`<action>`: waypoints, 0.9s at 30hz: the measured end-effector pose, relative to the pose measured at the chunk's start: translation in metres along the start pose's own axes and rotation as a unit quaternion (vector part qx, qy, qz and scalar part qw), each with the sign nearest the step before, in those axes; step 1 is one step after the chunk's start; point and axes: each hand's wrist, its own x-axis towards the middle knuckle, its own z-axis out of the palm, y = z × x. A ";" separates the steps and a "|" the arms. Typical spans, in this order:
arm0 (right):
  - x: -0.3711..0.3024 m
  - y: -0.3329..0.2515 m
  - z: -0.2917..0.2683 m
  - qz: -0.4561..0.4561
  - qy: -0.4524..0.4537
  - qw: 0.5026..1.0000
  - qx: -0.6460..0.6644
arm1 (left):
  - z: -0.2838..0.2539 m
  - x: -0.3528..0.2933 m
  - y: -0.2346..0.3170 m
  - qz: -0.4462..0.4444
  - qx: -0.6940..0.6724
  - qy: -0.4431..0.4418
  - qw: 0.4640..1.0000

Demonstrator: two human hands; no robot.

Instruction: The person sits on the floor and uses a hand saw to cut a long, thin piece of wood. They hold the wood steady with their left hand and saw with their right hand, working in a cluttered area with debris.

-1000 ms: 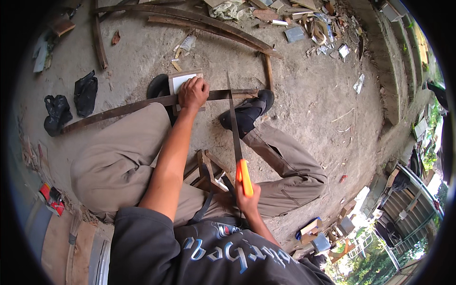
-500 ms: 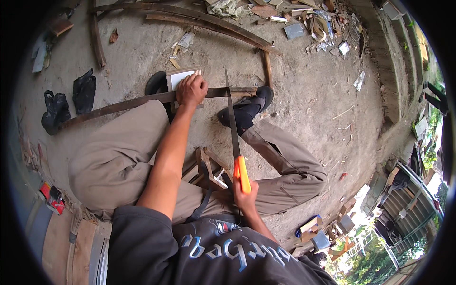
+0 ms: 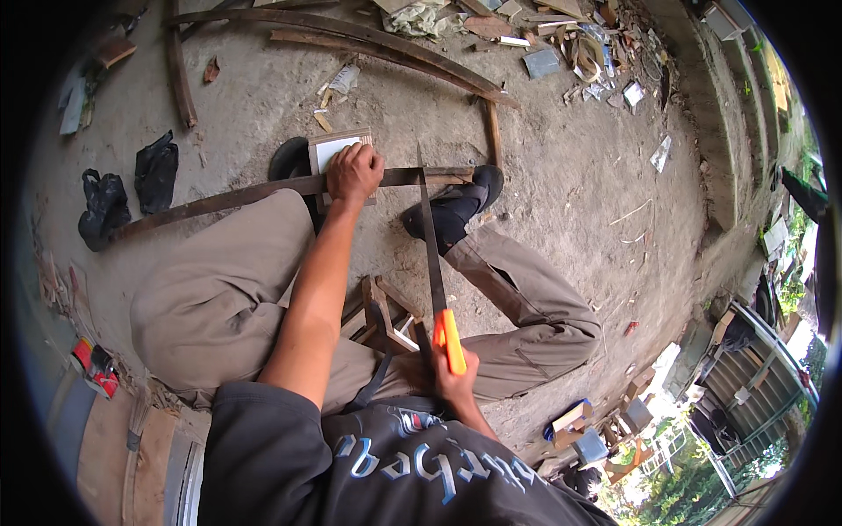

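Note:
A long, dark wooden plank (image 3: 246, 195) lies crosswise in front of me, over a small wooden block with a white top (image 3: 327, 147). My left hand (image 3: 355, 172) is closed over the plank where it crosses the block. In my right hand (image 3: 456, 375) is the orange handle of a handsaw (image 3: 433, 241). Its long blade points away from me and crosses the plank right of my left hand. The plank's right end lies by my dark shoe (image 3: 456, 208). How deep the blade sits in the wood is hard to make out.
Below the plank, between my legs, stands a small wooden frame (image 3: 379, 316). Black plastic bags (image 3: 156, 173) lie at the left. Long timbers (image 3: 377, 51) and a pile of scraps (image 3: 588, 53) are on the far ground. Concrete steps (image 3: 706, 131) rise at the right.
My right hand has drawn the saw back toward my body, so its handle sits lower. The left hand stays on the plank.

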 end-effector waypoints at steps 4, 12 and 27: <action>0.029 -0.013 0.008 0.024 0.014 0.999 0.032 | -0.001 0.002 -0.002 -0.012 -0.004 0.000 1.000; 0.092 -0.012 0.037 -0.043 0.010 0.999 0.015 | 0.000 -0.003 0.001 -0.016 -0.002 0.011 1.000; 0.061 -0.050 0.006 -0.056 -0.031 0.996 -0.060 | 0.001 0.014 0.007 -0.063 0.008 0.056 0.996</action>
